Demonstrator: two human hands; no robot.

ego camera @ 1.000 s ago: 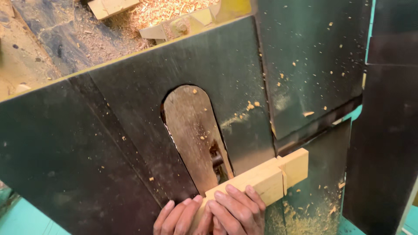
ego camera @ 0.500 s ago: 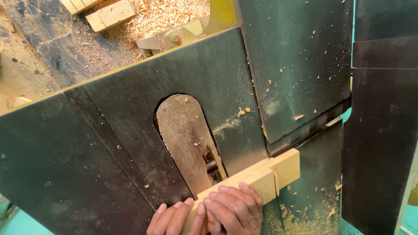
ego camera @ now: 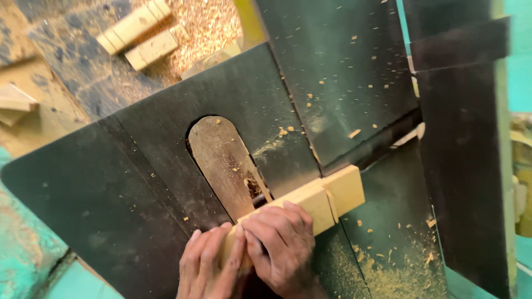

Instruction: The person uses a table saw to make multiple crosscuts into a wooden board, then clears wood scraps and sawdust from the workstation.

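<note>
A pale wooden block [ego camera: 327,199] lies on a dark metal saw table [ego camera: 138,171], its far end pointing right. My left hand [ego camera: 208,266] presses on the block's near end and my right hand [ego camera: 280,249] lies over its middle, fingers curled on top. Just beyond my fingers is a rounded wooden insert plate [ego camera: 224,160] with a slot, where a blade [ego camera: 256,191] shows amid sawdust. The block's long side sits against that slot. A shallow cut line crosses the block near its far end.
A dark upright fence panel [ego camera: 343,72] stands behind the block, and another dark panel [ego camera: 465,155] rises at the right. Two cut wooden blocks [ego camera: 141,33] lie in sawdust at the top left. Sawdust covers the table at the lower right [ego camera: 399,271].
Both hands and the block stay together on the table; the view has shifted so they sit a little further right, and the loose blocks at the top left came into view.
</note>
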